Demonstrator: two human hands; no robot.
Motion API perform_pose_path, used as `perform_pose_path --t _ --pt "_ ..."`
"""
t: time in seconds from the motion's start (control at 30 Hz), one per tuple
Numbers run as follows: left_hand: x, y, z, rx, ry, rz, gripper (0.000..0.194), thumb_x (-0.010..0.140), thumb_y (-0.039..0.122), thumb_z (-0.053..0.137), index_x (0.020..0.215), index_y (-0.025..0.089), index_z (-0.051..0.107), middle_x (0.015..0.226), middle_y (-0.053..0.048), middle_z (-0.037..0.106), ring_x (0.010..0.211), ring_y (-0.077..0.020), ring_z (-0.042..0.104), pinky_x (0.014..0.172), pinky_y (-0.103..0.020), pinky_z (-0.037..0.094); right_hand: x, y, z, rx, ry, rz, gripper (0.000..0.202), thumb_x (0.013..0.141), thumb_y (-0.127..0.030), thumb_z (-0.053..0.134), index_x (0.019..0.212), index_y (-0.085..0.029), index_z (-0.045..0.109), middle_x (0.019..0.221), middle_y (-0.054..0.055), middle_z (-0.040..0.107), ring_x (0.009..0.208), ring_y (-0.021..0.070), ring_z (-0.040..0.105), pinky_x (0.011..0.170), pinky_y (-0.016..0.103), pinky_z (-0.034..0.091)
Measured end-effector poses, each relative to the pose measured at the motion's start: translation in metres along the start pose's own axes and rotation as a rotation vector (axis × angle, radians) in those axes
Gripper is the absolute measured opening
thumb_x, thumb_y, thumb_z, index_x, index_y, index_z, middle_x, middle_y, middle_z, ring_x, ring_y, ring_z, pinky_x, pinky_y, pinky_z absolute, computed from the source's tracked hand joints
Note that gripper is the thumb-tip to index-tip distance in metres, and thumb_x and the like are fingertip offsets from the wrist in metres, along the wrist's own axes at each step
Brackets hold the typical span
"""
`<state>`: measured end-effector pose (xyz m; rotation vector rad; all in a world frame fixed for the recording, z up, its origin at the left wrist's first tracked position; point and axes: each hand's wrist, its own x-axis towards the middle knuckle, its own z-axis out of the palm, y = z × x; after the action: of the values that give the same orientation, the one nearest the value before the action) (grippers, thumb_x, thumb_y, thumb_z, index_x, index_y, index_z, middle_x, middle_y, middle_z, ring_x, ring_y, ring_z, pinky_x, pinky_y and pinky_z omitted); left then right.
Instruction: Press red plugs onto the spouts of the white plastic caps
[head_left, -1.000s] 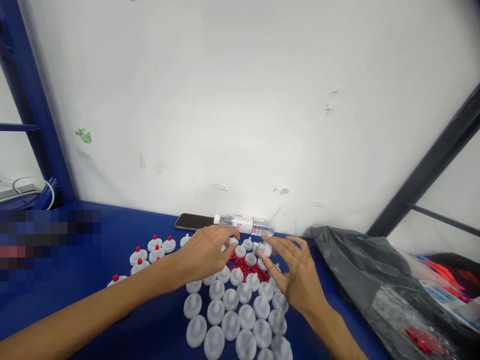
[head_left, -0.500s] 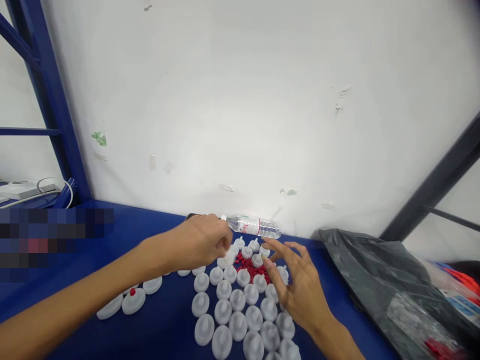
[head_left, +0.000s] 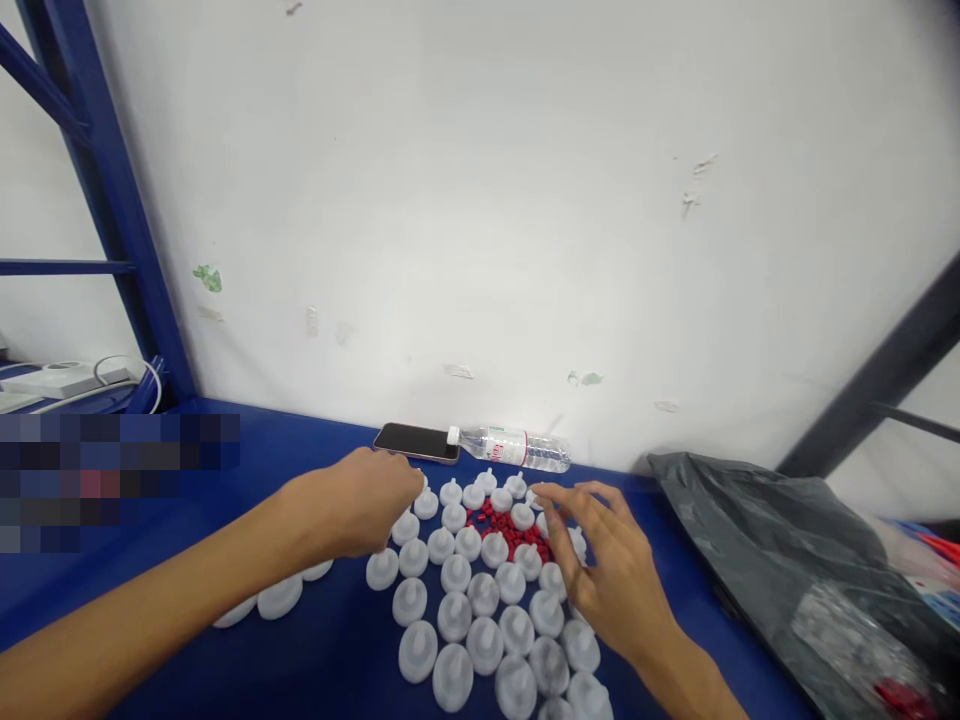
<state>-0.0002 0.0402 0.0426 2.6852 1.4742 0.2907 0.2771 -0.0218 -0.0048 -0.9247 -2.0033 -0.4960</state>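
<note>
Many round white plastic pieces with pointed nozzles (head_left: 485,645) stand in rows on the blue table (head_left: 337,650). Amid their far rows lies a heap of small red caps (head_left: 517,535). My left hand (head_left: 375,500) is curled with its back to the camera over the left edge of the rows; its fingertips are hidden, so any held thing is out of sight. Right of the caps is my right hand (head_left: 596,545), thumb and index finger brought close together near a white piece; what they hold is too small to make out. More white discs (head_left: 280,598) lie below my left forearm.
Against the wall lie a black phone (head_left: 416,442) and a clear plastic bottle (head_left: 517,448). A dark grey plastic bag (head_left: 720,540) covers the right side, with a clear bag of red pieces (head_left: 862,640) on it. A white power strip (head_left: 64,380) is at left.
My left hand has moved left, away from the caps, and the phone now shows. My right thumb and index finger have come closer together. The view has shifted slightly.
</note>
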Motion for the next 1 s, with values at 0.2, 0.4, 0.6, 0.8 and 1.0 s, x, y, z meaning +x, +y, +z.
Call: perform_pose_path --t 0.2,0.4,0.6,0.8,1.0 --pt "-0.008 -0.028 -0.004 0.159 0.012 -0.104 0.013 0.067 0.005 0.068 0.072 0.016 0.07 0.07 -0.004 0.067 0.061 -0.0199 0.059 0.064 -0.028 0.034 -0.001 -0.002 0.003 0.042 -0.038 0.025 0.03 0.095 -0.004 0.051 0.119 -0.02 0.059 0.097 0.002 0.076 0.079 0.0164 0.07 0.092 0.04 0.045" --pt "-0.027 -0.043 0.009 0.199 0.048 -0.179 0.007 0.075 0.014 0.069 0.068 0.017 0.069 0.061 0.002 0.058 0.058 -0.0183 0.056 0.062 -0.027 0.028 0.001 -0.006 0.001 0.068 -0.028 0.017 0.031 0.093 -0.003 0.05 0.116 -0.021 0.06 0.096 0.002 0.076 0.077 0.0168 0.07 0.091 0.041 0.046" --pt "-0.032 -0.041 0.008 0.194 0.12 -0.144 0.015 0.079 0.013 0.065 0.065 0.017 0.063 0.058 0.003 0.051 0.054 -0.017 0.052 0.061 -0.028 0.018 0.0 -0.001 0.002 0.063 -0.046 0.043 0.028 0.093 -0.004 0.051 0.11 -0.023 0.063 0.091 0.0 0.076 0.074 0.0164 0.07 0.091 0.042 0.047" --pt "-0.026 -0.011 -0.001 0.082 0.257 0.019 0.029 0.102 0.028 0.04 0.079 0.022 0.056 0.066 0.003 0.06 0.059 -0.0162 0.054 0.06 -0.029 0.024 0.005 -0.012 -0.007 0.068 -0.07 0.03 0.029 0.095 -0.017 0.056 0.124 -0.021 0.061 0.098 0.004 0.076 0.08 0.0185 0.072 0.095 0.043 0.05" --pt "-0.043 0.031 0.046 -0.071 0.359 0.282 0.034 0.102 0.03 0.038 0.072 0.022 0.052 0.061 0.003 0.058 0.049 -0.0127 0.049 0.052 -0.028 0.028 0.006 -0.047 0.002 0.07 -0.105 -0.084 0.056 0.091 -0.054 0.064 0.136 -0.021 0.057 0.111 0.005 0.077 0.096 0.0261 0.073 0.098 0.043 0.055"
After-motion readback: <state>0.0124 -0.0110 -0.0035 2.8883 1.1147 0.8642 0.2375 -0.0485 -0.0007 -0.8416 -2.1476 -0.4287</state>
